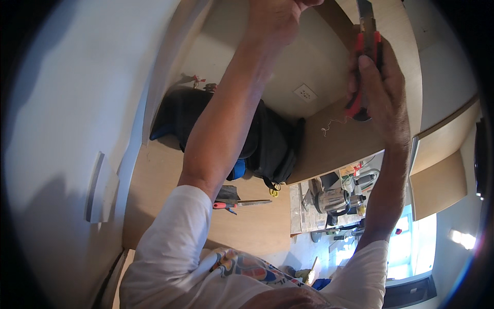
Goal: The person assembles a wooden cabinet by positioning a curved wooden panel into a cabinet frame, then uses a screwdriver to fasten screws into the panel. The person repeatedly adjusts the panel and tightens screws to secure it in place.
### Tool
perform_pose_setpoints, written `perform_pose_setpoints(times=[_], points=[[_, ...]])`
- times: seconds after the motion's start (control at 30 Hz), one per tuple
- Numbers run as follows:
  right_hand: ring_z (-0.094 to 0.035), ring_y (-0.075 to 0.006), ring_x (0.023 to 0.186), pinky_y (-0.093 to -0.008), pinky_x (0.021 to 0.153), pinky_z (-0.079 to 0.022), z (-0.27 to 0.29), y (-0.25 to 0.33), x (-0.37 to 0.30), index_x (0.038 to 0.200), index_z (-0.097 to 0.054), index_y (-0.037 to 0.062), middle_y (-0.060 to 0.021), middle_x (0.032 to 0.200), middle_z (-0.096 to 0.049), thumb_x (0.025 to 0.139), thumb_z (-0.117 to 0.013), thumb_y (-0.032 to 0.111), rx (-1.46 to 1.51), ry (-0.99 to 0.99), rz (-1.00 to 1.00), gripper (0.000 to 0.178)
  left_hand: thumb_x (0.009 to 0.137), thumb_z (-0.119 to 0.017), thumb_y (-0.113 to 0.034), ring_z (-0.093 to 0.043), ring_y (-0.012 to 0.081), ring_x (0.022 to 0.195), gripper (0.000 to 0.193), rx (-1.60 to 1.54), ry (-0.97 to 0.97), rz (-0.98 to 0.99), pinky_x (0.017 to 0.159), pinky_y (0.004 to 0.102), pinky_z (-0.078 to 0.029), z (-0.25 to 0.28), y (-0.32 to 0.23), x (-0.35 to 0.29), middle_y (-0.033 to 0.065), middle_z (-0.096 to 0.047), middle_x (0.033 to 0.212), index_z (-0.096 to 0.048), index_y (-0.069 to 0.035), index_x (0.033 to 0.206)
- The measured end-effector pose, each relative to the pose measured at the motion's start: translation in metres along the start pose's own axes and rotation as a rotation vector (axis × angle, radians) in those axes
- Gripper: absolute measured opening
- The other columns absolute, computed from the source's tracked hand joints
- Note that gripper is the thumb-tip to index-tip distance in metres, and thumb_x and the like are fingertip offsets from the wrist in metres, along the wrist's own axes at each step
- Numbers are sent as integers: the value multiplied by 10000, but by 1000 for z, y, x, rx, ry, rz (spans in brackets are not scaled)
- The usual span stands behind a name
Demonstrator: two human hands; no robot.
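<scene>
My right hand (387, 87), raised at the upper right, is closed round a red and black utility knife (368, 67). Its blade sticks up toward the top edge, and my thumb lies along the handle. My left hand (275, 20) reaches up in front of the wooden compartment's light back panel (231, 31). The top edge cuts off most of its fingers, so whether it holds anything stays hidden. Behind my left forearm, a black bag (272, 139) lies in the compartment. A thin pale thread (332, 123) hangs near the knife's lower end.
On the wooden board (252, 229) below the bag lies a red-handled tool (221, 205) beside a long, narrow metal blade (254, 202). A wall socket (305, 93) sits in the back panel. Power tools (332, 201) stand on a bench lower right. A white wall (67, 129) rises at left.
</scene>
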State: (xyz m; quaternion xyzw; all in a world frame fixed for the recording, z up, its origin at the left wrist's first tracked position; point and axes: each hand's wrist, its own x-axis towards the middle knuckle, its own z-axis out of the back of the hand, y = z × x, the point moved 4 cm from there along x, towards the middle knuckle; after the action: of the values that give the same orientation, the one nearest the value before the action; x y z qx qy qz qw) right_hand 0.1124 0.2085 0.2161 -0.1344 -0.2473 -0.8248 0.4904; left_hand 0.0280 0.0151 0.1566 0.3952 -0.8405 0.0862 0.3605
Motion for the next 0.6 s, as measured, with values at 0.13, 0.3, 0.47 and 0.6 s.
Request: perform_pose_setpoints(times=[0.13, 0.3, 0.47, 0.6], points=[[-555, -97, 666, -252, 591, -479, 5, 18, 14, 1359, -484, 17, -27, 804, -566, 1053, -479, 190, -251, 71, 108, 352, 1010, -628, -267, -645, 169, 949, 196, -25, -24, 20, 747, 326, -552, 0, 2, -1, 38, -664, 1006, -647, -78, 1060], [-562, -74, 713, -234, 608, -470, 10, 32, 38, 1427, -460, 25, -31, 824, -566, 1053, -517, 179, -449, 83, 264, 408, 990, -637, -230, -646, 176, 942, 162, -153, 65, 74, 760, 346, -547, -1, -5, 3, 45, -675, 1010, -658, -77, 1037], [-634, -425, 834, -450, 725, -486, 5, 85, 39, 1093, -548, -13, -241, 871, -634, 1000, -538, 133, -800, -58, 268, 173, 947, -665, -241, -641, 165, 903, 156, -152, -83, 129, 736, 359, -512, -21, 8, -10, 39, -680, 968, -673, -98, 1008], [-630, -430, 802, -463, 705, -473, -15, 76, 44, 1087, -546, -19, -248, 848, -619, 989, -546, 122, -977, -150, 469, 171, 906, -695, -270, -639, 146, 832, 158, 60, -180, 117, 722, 342, -480, -5, -4, -7, 14, -678, 881, -677, -116, 939]])
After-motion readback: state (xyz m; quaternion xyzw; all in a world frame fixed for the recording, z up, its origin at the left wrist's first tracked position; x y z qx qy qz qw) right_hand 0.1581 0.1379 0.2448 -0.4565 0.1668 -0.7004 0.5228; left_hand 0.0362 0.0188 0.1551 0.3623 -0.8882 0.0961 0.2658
